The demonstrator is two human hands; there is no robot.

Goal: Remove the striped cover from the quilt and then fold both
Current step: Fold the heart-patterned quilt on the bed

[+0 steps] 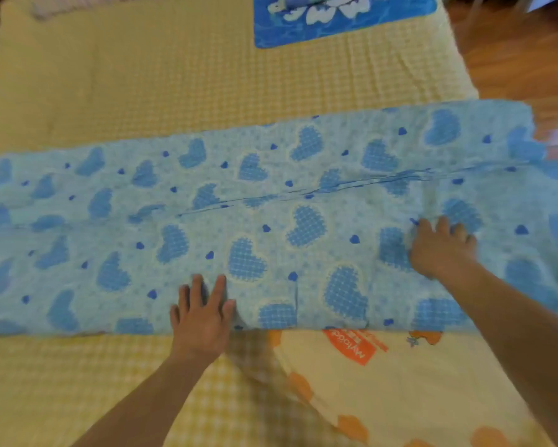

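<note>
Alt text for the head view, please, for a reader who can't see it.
Both hands rest on a blue heart-print quilt folded into a long band across a yellow checked bed: the left hand lies flat at its near edge, the right hand presses with bent fingers. A blue flowered pillow lies beyond.

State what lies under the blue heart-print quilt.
The blue quilt lies across a yellow checked bedspread; its near edge overlaps an orange-spotted cloth. Whatever else is beneath stays hidden.

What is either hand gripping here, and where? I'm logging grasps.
Nothing is gripped. The left hand lies flat on the blue heart-print quilt near its front edge; the right hand presses its top farther right.
</note>
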